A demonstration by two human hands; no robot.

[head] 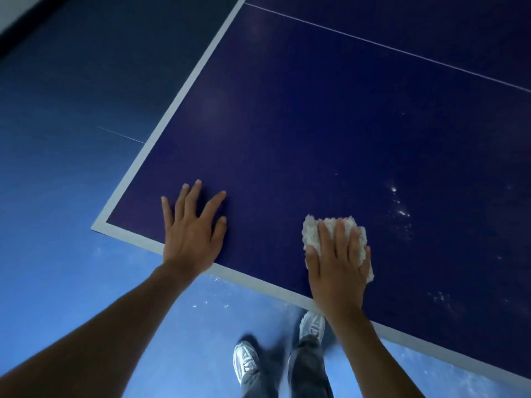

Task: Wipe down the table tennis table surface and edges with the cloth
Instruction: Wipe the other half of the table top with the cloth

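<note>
The dark blue table tennis table (316,124) fills the upper right, with a white border line along its left and near edges and its corner at the lower left. My right hand (337,262) presses flat on a fluffy white cloth (311,235) lying on the surface just inside the near edge. My left hand (192,228) rests flat on the table with fingers spread, close to the corner, holding nothing. White specks and smears (400,208) dot the surface to the right of the cloth.
A thin white centre line (402,51) crosses the far part of the table. Blue floor (57,168) lies to the left and below the table. My two feet in pale sneakers (247,363) stand on the floor next to the near edge.
</note>
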